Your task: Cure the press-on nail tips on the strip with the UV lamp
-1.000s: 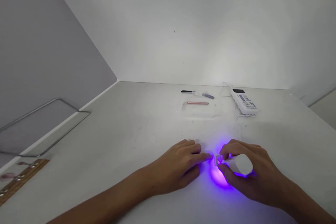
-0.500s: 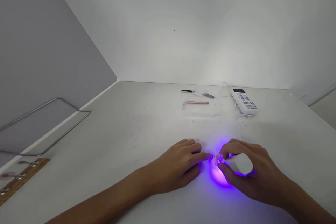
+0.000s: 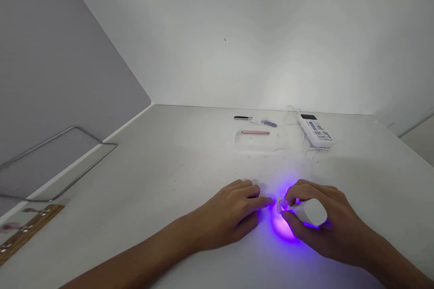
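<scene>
My right hand (image 3: 322, 223) is wrapped round a small white lamp (image 3: 310, 212) that throws violet light onto the white table (image 3: 176, 167). My left hand (image 3: 233, 212) lies palm down just left of it, fingers bent, with one fingertip stretched into the violet glow close to the lamp's tip. Whether the left hand holds anything is hidden under the fingers.
Further back lie a white box with a printed label and a white cable (image 3: 315, 131), a pink stick on a clear bag (image 3: 255, 132), and a black-and-grey tool (image 3: 256, 120). A bent metal rod frame (image 3: 64, 162) and a wooden strip (image 3: 25, 230) sit at the left.
</scene>
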`<move>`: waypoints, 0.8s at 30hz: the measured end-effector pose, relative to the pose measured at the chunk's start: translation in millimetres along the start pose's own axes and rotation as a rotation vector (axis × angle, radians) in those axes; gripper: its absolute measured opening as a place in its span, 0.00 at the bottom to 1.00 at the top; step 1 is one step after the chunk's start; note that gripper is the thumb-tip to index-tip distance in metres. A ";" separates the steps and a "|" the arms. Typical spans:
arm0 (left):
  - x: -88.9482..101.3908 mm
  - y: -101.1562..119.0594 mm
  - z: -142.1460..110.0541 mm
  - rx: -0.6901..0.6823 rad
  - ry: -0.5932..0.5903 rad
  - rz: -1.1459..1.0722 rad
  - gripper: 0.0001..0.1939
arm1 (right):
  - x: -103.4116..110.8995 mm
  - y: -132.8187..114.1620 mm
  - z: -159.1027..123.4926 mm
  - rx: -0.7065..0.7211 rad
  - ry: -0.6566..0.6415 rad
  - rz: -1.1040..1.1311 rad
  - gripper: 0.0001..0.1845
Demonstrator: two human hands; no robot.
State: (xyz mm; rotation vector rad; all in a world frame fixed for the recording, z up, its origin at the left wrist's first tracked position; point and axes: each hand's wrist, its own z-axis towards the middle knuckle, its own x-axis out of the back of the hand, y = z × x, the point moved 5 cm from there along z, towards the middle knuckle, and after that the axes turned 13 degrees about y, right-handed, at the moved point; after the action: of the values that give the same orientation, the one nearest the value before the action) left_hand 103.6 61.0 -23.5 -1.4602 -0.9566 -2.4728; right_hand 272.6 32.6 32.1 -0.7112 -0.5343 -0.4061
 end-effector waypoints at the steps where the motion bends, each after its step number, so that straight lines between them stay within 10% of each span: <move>1: -0.3 -0.2 0.0 0.002 -0.004 0.000 0.19 | 0.0 0.5 -0.5 0.000 0.001 0.002 0.07; 24: -2.4 -0.8 -1.8 0.003 -0.020 0.010 0.18 | -0.9 3.4 -1.7 -0.025 0.021 -0.013 0.05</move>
State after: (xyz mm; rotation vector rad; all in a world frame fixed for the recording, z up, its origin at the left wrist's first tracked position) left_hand 103.3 60.1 -26.5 -1.4880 -0.9537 -2.4538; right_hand 274.3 33.9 28.8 -0.7268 -0.5155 -0.4325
